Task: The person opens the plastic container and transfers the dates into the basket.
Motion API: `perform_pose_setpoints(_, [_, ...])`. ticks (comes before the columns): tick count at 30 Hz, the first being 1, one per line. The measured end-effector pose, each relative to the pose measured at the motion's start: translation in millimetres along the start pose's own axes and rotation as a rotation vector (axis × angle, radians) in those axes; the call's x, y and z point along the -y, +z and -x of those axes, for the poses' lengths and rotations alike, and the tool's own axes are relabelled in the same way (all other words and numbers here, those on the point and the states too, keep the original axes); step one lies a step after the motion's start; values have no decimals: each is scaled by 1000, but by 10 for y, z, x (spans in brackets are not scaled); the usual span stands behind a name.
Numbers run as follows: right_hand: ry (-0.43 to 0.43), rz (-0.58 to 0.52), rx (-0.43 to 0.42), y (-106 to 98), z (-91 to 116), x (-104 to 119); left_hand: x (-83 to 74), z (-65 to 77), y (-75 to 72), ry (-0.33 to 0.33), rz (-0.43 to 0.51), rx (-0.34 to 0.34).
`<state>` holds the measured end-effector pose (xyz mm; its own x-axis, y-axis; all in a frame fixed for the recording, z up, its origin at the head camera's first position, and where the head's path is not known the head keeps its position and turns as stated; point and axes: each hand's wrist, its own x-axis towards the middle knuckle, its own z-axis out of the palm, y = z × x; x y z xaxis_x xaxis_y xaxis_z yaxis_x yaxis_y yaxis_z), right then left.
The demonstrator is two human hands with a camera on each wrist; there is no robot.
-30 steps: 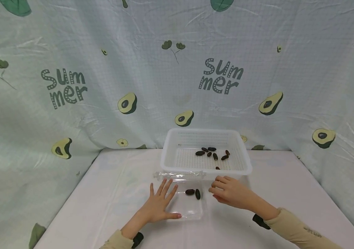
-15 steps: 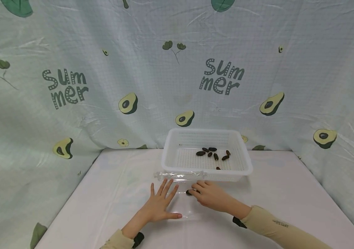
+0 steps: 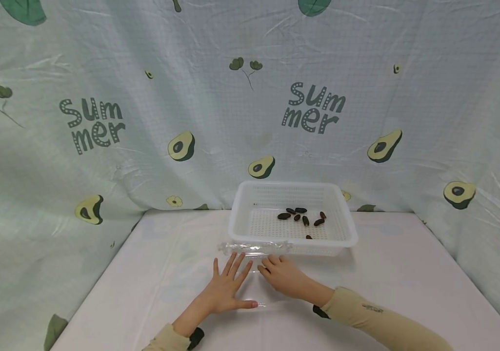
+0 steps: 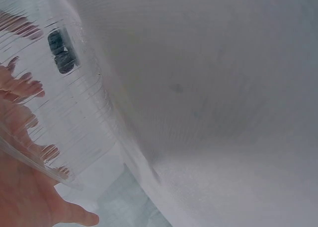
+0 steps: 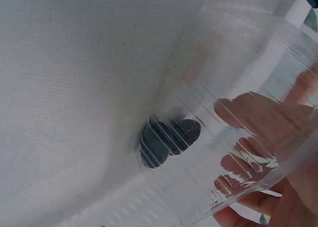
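Observation:
My left hand (image 3: 221,292) rests with spread, straight fingers on the left side of a clear plastic container (image 3: 262,305). My right hand (image 3: 287,279) has reached into the same container with bent fingers. A dark spot shows at its fingertips, over where the dates lay; whether it grips anything is hidden. In the right wrist view, two dark oblong dates (image 5: 155,146) lie side by side behind the clear wall. The left wrist view shows two dates (image 4: 64,61) through the ribbed plastic as well.
A white perforated basket (image 3: 348,234) with several dates (image 3: 305,221) inside stands just beyond the container. Shiny clear plastic (image 3: 254,248) lies between the two. The white-covered table (image 3: 144,273) ends at a hanging patterned cloth (image 3: 214,97).
My right hand has moved left from beside the container to over the dates in it, now mostly covering them. The left hand has stayed in place.

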<state>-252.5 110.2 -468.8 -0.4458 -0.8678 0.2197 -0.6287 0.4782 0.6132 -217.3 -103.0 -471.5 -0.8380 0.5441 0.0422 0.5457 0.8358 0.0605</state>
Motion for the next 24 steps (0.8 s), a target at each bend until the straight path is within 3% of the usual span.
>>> perform_pose_setpoints(15, [-6, -146, 56, 67, -27, -10, -6, -12, -2, -2, 9, -3])
perform_pose_setpoints(24, [-17, -102, 61, 106, -40, 17, -18, -7, -4, -16, 5, -3])
